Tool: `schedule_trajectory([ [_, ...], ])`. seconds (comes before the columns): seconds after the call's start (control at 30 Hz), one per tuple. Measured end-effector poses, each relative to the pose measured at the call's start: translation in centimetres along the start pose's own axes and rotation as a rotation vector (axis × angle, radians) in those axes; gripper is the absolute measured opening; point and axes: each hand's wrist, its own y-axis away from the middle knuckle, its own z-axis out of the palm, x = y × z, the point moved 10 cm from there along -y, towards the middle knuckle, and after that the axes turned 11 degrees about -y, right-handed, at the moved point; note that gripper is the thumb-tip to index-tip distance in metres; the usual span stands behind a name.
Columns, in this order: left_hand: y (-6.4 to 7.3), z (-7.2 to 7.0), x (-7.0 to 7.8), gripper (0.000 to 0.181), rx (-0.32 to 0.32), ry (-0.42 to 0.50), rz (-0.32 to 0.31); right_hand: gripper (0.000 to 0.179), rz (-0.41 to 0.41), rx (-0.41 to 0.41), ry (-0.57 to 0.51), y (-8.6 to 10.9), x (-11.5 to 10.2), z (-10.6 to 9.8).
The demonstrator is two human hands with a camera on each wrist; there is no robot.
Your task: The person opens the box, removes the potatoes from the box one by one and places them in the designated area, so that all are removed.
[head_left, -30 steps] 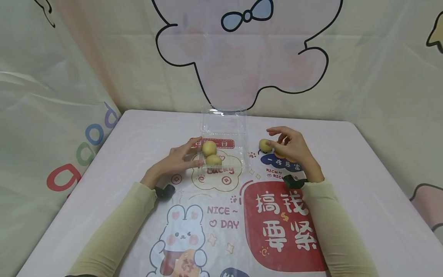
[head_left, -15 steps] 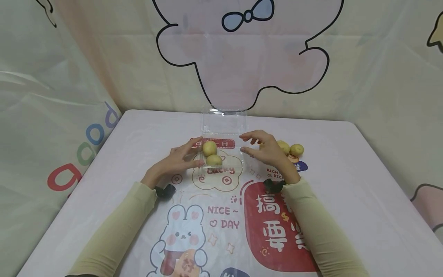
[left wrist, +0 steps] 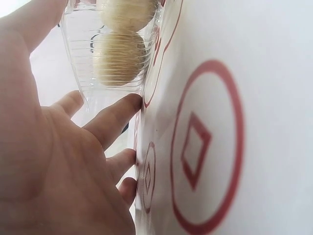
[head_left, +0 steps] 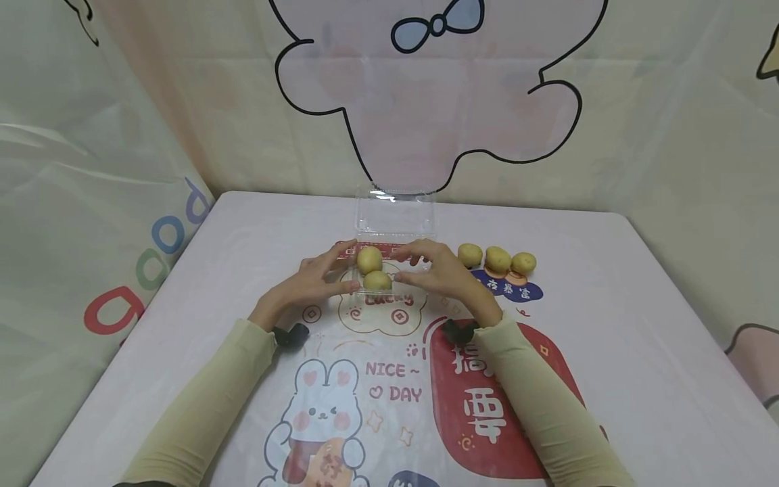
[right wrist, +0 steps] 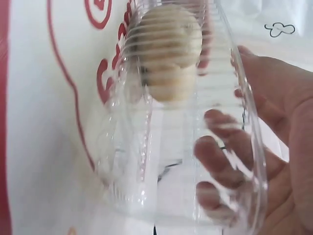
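Observation:
Two small yellow potatoes [head_left: 370,260] lie one behind the other in the left part of a clear plastic box [right wrist: 257,161]. The lid [head_left: 395,215] is raised at the back. My left hand [head_left: 310,281] holds the box's left end, its index finger at the far side and thumb at the near side. In the left wrist view, the ribbed wall [left wrist: 80,63] is right at its fingers. My right hand [head_left: 435,270] is over the right part of the box, thumb and fingers spread apart with nothing between them. In the right wrist view, its fingers [right wrist: 212,156] show through the clear wall.
Three more potatoes [head_left: 498,260] sit in a row on the table, right of the box. A printed white cloth [head_left: 389,419] covers the table, and a cartoon curtain [head_left: 475,101] hangs behind its back edge.
My right hand has moved left from the row of potatoes to the box, uncovering all three of them. My left hand has stayed at the box.

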Motion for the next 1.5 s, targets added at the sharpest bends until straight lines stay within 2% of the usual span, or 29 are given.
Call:
schedule_trajectory([
  [0.2, 0.0, 0.0, -0.1, 0.093, 0.0, -0.01, -0.005, 0.041, 0.039, -0.082, -0.008, -0.6, 0.2, 1.3],
  [0.57, 0.0, 0.1, -0.2, 0.093, -0.003, -0.015, -0.007, 0.04, 0.084, -0.183, -0.003, -1.7, 0.6, 3.2],
  [0.8, -0.1, 0.1, -0.2, 0.093, -0.006, -0.02, -0.011, 0.037, 0.108, -0.225, -0.003, -2.1, 0.8, 4.1],
  [1.1, 0.0, 0.0, 0.1, 0.094, -0.004, -0.018, 0.001, 0.044, 0.15, -0.291, 0.024, -2.4, 1.4, 4.8],
  [1.5, 0.0, 0.0, -0.1, 0.093, 0.001, -0.014, 0.001, 0.045, 0.137, -0.295, -0.015, -2.4, 1.2, 5.0],
])
